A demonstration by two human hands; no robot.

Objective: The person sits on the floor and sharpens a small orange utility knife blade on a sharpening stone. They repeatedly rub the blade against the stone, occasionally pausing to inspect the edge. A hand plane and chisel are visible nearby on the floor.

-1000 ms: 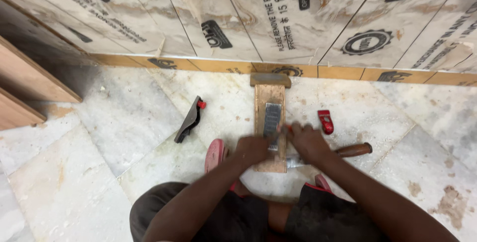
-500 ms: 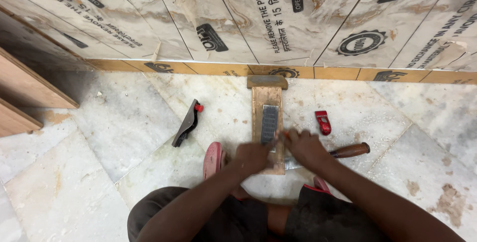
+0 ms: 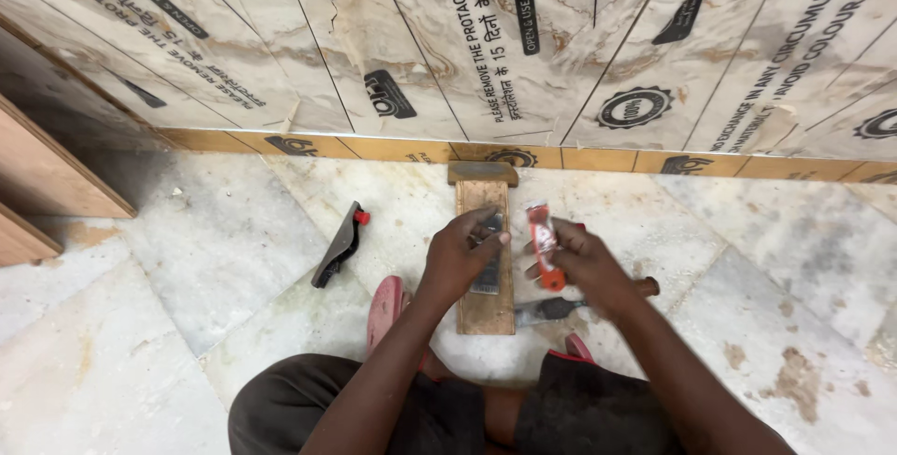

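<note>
A: What is being held by the right hand (image 3: 584, 263)?

B: A small orange tube (image 3: 544, 245) is being gripped there, the fingers closed round it. It is being held nearly upright, just right of the board (image 3: 486, 301) and above the floor (image 3: 234, 259).

A: And the left hand (image 3: 458, 254)?

B: It is being kept over the middle of the board, fingers curled, with the tips being pressed on or against a dark stone (image 3: 490, 273) that is lying along the board. Whether the stone is actually being pinched cannot be told.

A: How is the board being placed?

B: It is lying flat on the floor, lengthwise away from the person, its far end being met by a short cross-piece (image 3: 482, 173) close to the yellow skirting (image 3: 392, 149).

A: What else is being seen nearby?

B: A chisel (image 3: 561, 307) with a wooden handle is lying on the floor just right of the board, partly being hidden under the right wrist. A dark plane-like tool (image 3: 338, 248) with a red knob is lying well to the left. Pink sandals (image 3: 385, 305) are being worn, one showing just left of the board. Film-covered panels (image 3: 561, 44) are standing behind, and wooden planks (image 3: 47, 175) are being seen at the far left.
</note>
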